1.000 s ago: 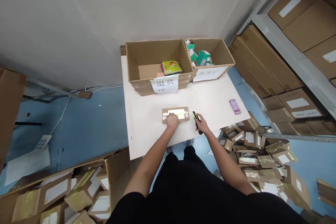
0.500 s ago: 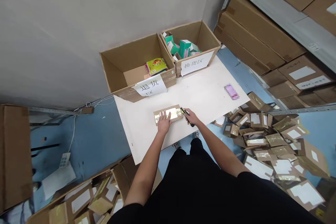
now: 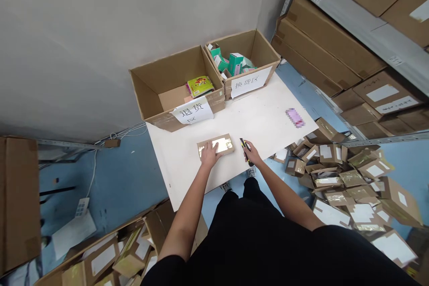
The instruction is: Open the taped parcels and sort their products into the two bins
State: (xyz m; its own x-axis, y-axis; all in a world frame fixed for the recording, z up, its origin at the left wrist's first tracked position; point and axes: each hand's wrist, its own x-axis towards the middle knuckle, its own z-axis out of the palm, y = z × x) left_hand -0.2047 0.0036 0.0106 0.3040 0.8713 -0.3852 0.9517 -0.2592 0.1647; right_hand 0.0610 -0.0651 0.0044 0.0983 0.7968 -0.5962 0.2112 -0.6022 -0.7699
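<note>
A small flat cardboard parcel [image 3: 219, 144] sealed with shiny tape lies on the white table [image 3: 261, 120]. My left hand [image 3: 208, 157] presses down on its near left end, fingers lying on top. Just right of the parcel, my right hand [image 3: 252, 155] is closed round a black and yellow utility knife [image 3: 243, 145], its tip pointing away from me and a short gap from the parcel's right end.
Two open cartons stand at the table's far edge: the left carton [image 3: 157, 85] holds a yellow-green booklet, the right carton [image 3: 264, 51] holds green and white boxes. A pink item [image 3: 295, 117] lies at the table's right. Taped parcels are heaped on the floor right [image 3: 348, 187] and left. Shelving with big cartons [image 3: 335, 49] stands right.
My right hand drew the knife back from the parcel's right end, opening a gap. My left hand stayed on the parcel. The view swung left between the first and second frames.
</note>
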